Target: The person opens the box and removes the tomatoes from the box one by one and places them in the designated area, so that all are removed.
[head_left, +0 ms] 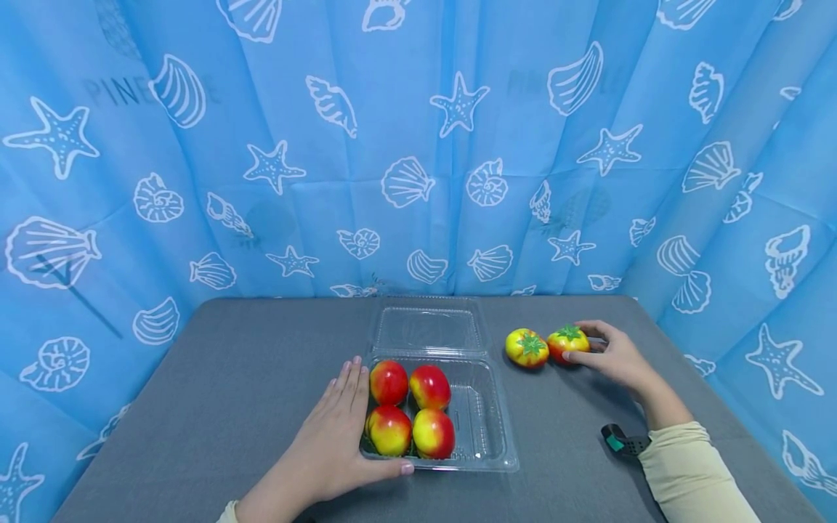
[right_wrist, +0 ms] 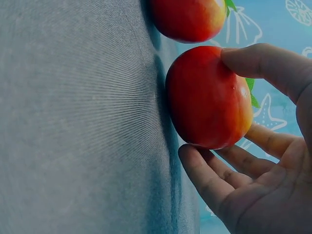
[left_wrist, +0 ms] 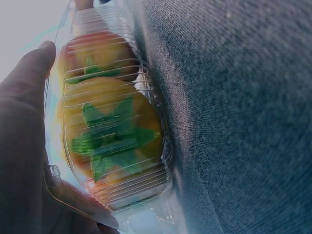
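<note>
On the grey table, a clear plastic clamshell box (head_left: pixel 480 428) lies unfolded. Its left side holds several red-and-yellow tomatoes (head_left: pixel 431 434), fake-looking and turned on their sides. Through the box wall, the left wrist view shows their green star-shaped leaves (left_wrist: pixel 114 136). My left hand (head_left: pixel 335 439) rests against the box, straight fingers along its left edge and thumb across its front edge. To the right, my right hand (head_left: pixel 615 356) grips a tomato (right_wrist: pixel 207 100) between thumb and fingers. Another tomato (head_left: pixel 526 348) sits just left of it, leaf up.
The box's lid (head_left: pixel 428 327) is folded back flat toward the far edge of the table. A black strap with a green patch (head_left: pixel 617 441) sits at the right wrist. A blue curtain (head_left: pixel 405 240) with shells and starfish hangs behind the table (head_left: pixel 261 378).
</note>
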`<state>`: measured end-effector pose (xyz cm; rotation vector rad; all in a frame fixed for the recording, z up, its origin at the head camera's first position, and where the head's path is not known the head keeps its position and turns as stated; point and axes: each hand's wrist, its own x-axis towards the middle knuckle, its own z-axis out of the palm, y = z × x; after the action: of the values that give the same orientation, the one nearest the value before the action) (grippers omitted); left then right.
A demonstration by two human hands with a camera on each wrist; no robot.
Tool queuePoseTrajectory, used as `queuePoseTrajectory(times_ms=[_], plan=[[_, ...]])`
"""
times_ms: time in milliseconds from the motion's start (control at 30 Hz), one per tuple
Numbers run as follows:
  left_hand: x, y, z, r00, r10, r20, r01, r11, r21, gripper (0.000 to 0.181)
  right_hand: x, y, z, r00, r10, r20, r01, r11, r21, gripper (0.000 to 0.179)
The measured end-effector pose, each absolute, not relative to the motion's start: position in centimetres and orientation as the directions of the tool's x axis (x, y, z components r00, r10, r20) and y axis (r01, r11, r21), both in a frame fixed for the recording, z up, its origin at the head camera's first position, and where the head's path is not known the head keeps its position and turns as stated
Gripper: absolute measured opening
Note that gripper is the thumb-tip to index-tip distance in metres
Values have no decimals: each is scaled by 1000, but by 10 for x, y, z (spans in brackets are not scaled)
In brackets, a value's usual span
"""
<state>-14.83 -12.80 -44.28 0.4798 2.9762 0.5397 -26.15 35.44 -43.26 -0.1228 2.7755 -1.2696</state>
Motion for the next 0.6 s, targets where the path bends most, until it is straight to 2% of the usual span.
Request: queuePoseTrajectory(times_ms=[600], plan=[[-149, -128, -444, -948, 317, -24, 288, 889, 357, 143, -258, 350, -424, -996, -86, -15, -46, 658, -751, 77]])
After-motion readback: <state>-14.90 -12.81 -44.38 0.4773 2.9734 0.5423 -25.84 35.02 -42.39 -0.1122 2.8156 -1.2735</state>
